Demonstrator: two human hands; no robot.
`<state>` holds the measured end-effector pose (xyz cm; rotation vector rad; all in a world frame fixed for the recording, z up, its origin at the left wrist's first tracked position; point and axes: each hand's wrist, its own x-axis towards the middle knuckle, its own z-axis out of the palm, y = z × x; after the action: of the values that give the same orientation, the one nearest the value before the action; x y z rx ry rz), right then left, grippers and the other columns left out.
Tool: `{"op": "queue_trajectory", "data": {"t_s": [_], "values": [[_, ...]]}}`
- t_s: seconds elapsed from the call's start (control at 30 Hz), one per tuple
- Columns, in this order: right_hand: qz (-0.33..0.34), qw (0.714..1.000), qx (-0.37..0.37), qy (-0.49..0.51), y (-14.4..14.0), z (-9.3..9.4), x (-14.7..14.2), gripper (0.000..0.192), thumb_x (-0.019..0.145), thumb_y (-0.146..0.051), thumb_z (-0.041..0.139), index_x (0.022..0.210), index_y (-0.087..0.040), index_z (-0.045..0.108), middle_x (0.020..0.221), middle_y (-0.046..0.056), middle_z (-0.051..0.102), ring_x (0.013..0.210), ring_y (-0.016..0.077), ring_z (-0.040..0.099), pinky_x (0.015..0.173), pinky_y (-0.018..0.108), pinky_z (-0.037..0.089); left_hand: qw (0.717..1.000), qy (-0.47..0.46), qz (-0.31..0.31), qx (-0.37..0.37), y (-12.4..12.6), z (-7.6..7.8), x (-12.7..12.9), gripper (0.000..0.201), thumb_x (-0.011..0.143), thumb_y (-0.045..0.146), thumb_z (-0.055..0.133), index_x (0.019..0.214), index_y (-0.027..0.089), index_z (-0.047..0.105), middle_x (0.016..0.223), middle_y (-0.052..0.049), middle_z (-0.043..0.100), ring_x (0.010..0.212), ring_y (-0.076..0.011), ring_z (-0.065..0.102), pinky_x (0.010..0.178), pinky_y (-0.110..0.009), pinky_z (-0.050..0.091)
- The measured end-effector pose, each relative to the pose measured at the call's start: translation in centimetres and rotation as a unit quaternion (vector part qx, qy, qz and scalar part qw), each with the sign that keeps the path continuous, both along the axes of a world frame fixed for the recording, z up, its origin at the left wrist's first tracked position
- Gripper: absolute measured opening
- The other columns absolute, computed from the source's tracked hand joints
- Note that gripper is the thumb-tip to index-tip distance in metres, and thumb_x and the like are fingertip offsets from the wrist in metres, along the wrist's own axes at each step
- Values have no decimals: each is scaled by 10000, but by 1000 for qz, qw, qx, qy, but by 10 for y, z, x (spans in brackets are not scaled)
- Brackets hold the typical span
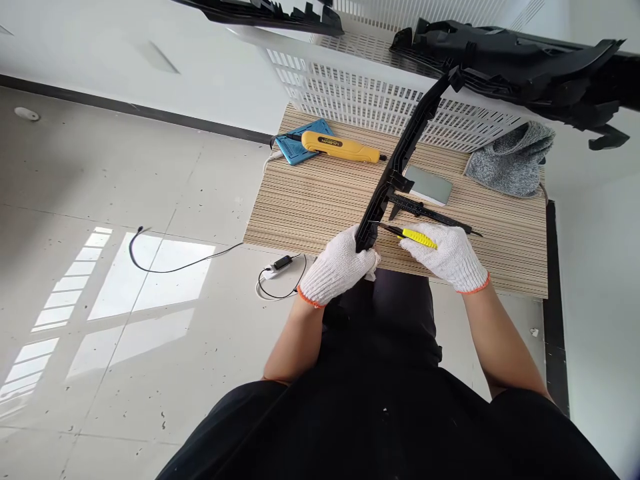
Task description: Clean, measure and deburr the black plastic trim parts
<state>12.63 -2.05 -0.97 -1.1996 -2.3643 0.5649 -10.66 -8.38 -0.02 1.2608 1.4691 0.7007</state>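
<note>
My left hand [341, 265], in a white knit glove with an orange cuff, is closed around the lower end of a long black plastic trim piece [397, 167]. The piece slants up and away to the right, its far end in front of the white basket. In my gloved right hand [447, 255] is a yellow-handled deburring tool [419, 238], gripped like a pen. Its thin metal tip points left and lies at the trim piece's lower part; whether it touches cannot be made out. Beside the piece lie a black caliper [430, 215] and a grey-green flat rectangle [429, 185].
A yellow corded power tool [340, 147] rests partly on a blue pad [295, 152] on the wood-grain table [300, 207]. Behind stands a white basket [345, 93] with black plastic parts [500, 60]. A grey cloth [510, 160] lies right; cables [185, 269] trail across the floor.
</note>
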Motion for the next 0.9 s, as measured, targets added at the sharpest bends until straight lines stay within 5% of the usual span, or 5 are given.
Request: {"op": "queue_trajectory", "data": {"t_s": [0.5, 0.67, 0.9], "values": [[-7, 999, -31, 22, -2, 4, 4, 325, 956, -512, 694, 1148, -291, 837, 1089, 27, 840, 928, 281, 814, 878, 450, 673, 1000, 19, 20, -8, 0, 8, 5, 65, 772, 187, 566, 798, 232, 527, 653, 30, 648, 617, -158, 680, 657, -285, 533], [-29, 997, -44, 53, 0, 1, 8, 359, 936, -526, 713, 1168, -278, 829, 1151, 26, 831, 1000, 285, 812, 959, 443, 665, 999, -38, 27, -24, 1, 5, 2, 85, 743, 169, 596, 792, 224, 554, 634, 20, 647, 585, -156, 654, 612, -278, 529], [-77, 994, -46, 67, -8, 1, 3, 379, 921, -554, 694, 1085, -243, 834, 994, 44, 846, 863, 276, 810, 840, 426, 670, 992, -125, 17, -14, 4, -1, 2, 30, 760, 193, 569, 769, 210, 545, 687, 7, 664, 584, -132, 651, 606, -268, 551]]}}
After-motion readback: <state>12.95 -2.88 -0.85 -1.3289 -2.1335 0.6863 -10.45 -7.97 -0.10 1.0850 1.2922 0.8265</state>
